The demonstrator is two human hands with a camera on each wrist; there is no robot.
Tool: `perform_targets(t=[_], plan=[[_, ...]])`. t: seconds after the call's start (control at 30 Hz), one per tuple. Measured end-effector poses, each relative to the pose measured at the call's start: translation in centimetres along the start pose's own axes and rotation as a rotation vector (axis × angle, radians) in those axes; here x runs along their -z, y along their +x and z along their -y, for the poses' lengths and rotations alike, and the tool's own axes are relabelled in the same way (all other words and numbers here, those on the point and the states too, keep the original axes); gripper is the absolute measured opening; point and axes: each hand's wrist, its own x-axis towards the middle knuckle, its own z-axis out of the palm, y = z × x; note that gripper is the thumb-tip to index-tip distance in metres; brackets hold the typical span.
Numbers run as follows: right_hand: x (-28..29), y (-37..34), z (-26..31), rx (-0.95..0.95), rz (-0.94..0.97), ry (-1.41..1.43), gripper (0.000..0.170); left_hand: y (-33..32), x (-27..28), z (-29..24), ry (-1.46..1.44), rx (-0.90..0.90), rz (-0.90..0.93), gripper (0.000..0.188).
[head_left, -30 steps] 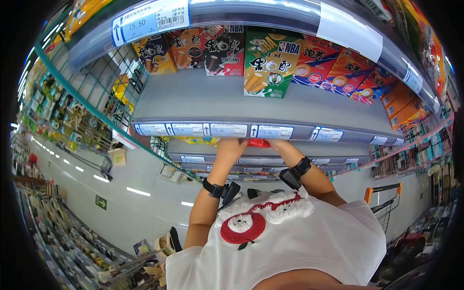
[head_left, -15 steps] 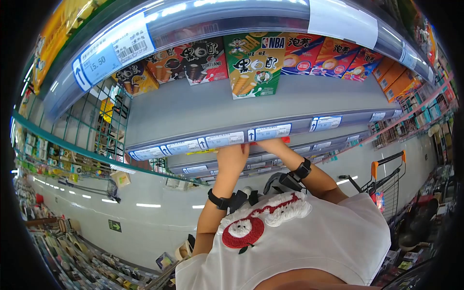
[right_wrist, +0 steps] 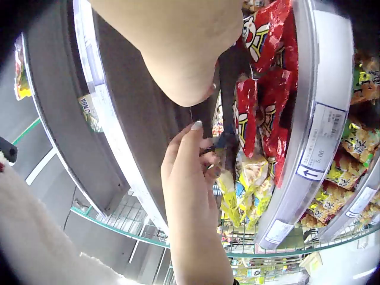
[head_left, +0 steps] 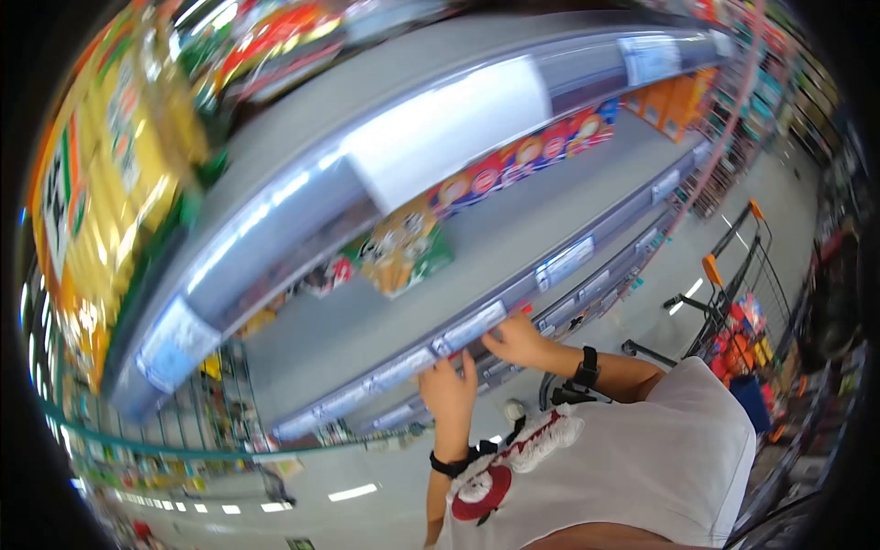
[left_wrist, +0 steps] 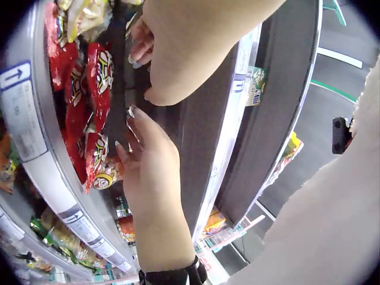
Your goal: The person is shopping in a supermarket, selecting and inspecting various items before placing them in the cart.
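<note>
Both hands are at the front edge of a grey shelf in the head view, the left hand lower than the right hand. In the left wrist view, the near left hand has loosely bent fingers, and the right hand reaches up beside red snack bags. From the right wrist, the left hand appears beside yellow bags, its fingers partly bent. The right hand fills the top there, its fingers mostly hidden. No held item is visible in either hand.
Above the hands, a shelf bears a green box and red boxes. Large yellow packs stand at upper left. A cart with goods is at right. Wire mesh borders the shelves.
The head view has swung and tilted, so the shelves now slant. More of both hands shows at the shelf edge, the upper yellow packs loom larger, and the cart's contents have come into view.
</note>
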Motion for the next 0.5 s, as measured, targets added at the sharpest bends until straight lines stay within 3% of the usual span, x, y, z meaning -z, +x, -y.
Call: perform_targets(t=[0.07,0.17,0.33,0.5], plan=[[0.0,-1.1,-1.1,0.093,-0.218,-0.071,0.028,-0.6,-1.0,0.1,-0.089,-0.070,0.066,0.029],[1.5,-2.2,-1.4,0.094,-0.286,-0.099,0.025,-0.8,-2.4,-0.7,-0.239,-0.160,0.135,0.021],[3.6,-4.8,-2.4,-0.025,-0.201,0.065,0.024,-1.3,-3.8,-3.4,-0.363,-0.311,0.303,0.016],[6.8,-7.6,-4.2,-0.040,-0.170,0.079,0.025,-2.1,-6.1,-7.9,-0.535,-0.281,0.367,0.011]])
